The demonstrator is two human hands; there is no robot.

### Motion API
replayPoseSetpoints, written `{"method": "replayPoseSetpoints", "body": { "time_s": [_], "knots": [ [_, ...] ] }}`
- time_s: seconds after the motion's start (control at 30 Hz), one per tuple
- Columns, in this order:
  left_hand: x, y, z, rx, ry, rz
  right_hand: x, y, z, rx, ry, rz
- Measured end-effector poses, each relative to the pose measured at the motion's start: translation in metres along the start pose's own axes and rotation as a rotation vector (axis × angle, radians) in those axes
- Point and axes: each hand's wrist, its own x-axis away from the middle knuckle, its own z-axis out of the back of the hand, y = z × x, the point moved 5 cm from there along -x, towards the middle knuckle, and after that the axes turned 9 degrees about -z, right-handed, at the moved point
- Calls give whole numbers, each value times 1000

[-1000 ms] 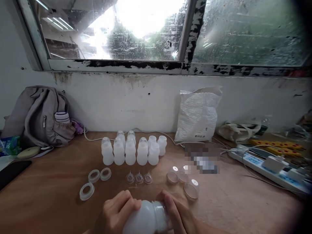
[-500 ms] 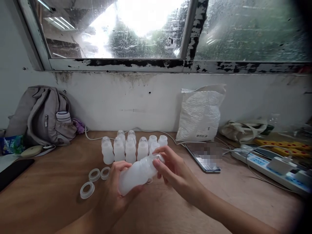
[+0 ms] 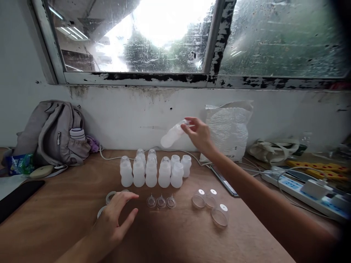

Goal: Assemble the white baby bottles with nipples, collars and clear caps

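Note:
My right hand [image 3: 199, 133] grips a white baby bottle [image 3: 172, 136] by its clear top and holds it tilted in the air, above and behind the bottles on the table. My left hand [image 3: 113, 217] has let its fingers spread low over the table, partly covering the white collar rings [image 3: 110, 197]. Several capped baby bottles [image 3: 151, 173] stand upright in rows. At the right end of the group are three open-necked bottles [image 3: 177, 176]. Three clear nipples [image 3: 161, 201] lie in a row before them. To the right rest three transparent caps [image 3: 220, 215].
A grey backpack [image 3: 55, 133] leans at the left wall. On the right are a silver padded bag [image 3: 233, 131], a phone [image 3: 223, 180] partly behind my forearm, and a power strip [image 3: 304, 191] with cables. A black flat object [image 3: 20, 199] lies at the left edge.
The bottle has left my left hand and risen up and away in my right hand. My left hand has opened and moved left over the rings. Nipples and caps are now uncovered.

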Motion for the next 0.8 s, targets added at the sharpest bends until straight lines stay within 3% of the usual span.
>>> {"method": "replayPoseSetpoints", "body": {
  "time_s": [0.1, 0.27, 0.53, 0.8],
  "knots": [
    [6, -11, 2, -46, -90, -58, -2, 19, -37, 141, -211, -55],
    [18, -31, 10, -40, -44, -54, 13, 39, -76, 313, -514, -73],
    [31, -48, 16, -104, -100, -35, 30, 36, -86, 367, -687, -31],
    [39, -53, 23, -259, -198, 57, 34, 40, -88, 428, -724, -44]
  ]
}}
